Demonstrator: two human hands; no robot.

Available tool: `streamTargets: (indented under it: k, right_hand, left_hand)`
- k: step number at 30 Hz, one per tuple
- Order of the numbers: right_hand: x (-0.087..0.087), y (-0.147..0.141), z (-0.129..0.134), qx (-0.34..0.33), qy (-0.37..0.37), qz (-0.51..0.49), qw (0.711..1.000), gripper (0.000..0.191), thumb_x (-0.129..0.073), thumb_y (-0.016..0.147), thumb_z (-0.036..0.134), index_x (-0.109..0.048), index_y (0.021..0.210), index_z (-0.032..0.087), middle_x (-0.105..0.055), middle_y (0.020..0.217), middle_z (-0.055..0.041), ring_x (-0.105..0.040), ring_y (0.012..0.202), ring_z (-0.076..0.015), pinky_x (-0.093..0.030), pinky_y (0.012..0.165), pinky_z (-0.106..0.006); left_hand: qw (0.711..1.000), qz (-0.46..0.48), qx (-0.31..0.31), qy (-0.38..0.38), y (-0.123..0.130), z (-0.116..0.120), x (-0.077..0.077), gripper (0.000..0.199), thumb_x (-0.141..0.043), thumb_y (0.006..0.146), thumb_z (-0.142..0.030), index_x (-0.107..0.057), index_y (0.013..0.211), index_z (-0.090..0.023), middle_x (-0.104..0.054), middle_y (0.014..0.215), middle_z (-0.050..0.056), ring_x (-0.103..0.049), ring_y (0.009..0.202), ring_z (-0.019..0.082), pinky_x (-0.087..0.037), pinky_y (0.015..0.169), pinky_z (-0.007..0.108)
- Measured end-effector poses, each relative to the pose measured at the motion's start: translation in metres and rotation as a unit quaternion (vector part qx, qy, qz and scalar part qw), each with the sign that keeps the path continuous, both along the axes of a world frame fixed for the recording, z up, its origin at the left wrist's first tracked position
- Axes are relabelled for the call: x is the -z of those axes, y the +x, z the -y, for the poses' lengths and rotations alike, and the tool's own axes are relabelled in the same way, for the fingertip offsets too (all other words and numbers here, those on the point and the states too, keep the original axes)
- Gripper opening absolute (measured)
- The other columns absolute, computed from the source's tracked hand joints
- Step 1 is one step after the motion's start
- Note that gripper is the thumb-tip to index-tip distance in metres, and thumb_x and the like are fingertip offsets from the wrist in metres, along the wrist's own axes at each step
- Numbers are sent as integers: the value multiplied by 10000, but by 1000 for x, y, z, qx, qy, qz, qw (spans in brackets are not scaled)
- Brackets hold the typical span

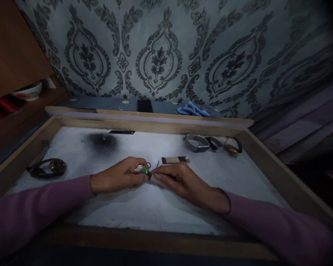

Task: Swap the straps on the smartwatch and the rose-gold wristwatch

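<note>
My left hand (122, 175) is closed around a round watch case (141, 169), its face tilted up with a green glint on its edge. A beige-and-brown watch strap (157, 180) meets the case on its right side. My right hand (180, 179) pinches at that joint, thumb and forefinger on the strap; a thin metal tip shows by the fingertips, too small to name. Just behind the right hand lies a loose strap piece with a buckle (175, 160). A thin dark sliver (157, 164) shows above the right fingertips.
A shallow wooden tray (150, 124) with a white bottom surrounds the work. A brown-strapped watch (54, 167) lies at left, a black flat strip (121, 132) at the back. At back right are a grey band (196, 143), a dark band (215, 144) and a gold watch (232, 149). Behind lies a blue cloth (192, 109).
</note>
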State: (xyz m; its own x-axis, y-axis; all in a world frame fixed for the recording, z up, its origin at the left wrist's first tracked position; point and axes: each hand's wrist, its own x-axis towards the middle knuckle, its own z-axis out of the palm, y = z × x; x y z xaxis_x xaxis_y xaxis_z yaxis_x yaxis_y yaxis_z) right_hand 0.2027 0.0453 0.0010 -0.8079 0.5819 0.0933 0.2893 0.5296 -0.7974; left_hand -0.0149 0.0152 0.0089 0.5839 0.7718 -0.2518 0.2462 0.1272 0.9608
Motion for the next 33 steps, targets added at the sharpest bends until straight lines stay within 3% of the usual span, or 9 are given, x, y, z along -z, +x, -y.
streamTargets:
  k: [14,24,30,33]
  right_hand:
    - [1,0,0,15,13,-13,1000,365,-460,1002,324,-698,809,124,-582,627,-3,-483,550,-91,-352,510,-209]
    - [1,-1,0,20,3,-41,999,247,-490,946,169,-730,899,133,-637,676,-6,-522,580,-93,-374,530,-221]
    - [1,0,0,18,-3,-31,999,251,-477,951,184,-721,940,126,-651,706,-19,-537,599,-101,-391,546,-220]
    - [-1,0,0,16,5,-23,1000,266,-463,958,192,-702,865,120,-616,664,-10,-503,562,-94,-368,521,-218]
  left_hand:
    - [1000,-8,-1,-4,1,0,-4,182,-569,837,-343,-501,833,-174,-458,583,-74,-363,504,81,-258,475,225]
    - [1000,0,-5,-11,2,0,-4,181,-570,827,-349,-502,833,-182,-436,559,-86,-349,485,78,-255,467,225]
    - [1000,5,-9,-9,1,0,-3,162,-569,825,-325,-511,840,-175,-433,558,-85,-340,484,76,-252,457,219]
    - [1000,4,-8,-12,0,0,-3,153,-569,822,-315,-509,844,-176,-437,558,-84,-345,488,76,-255,460,217]
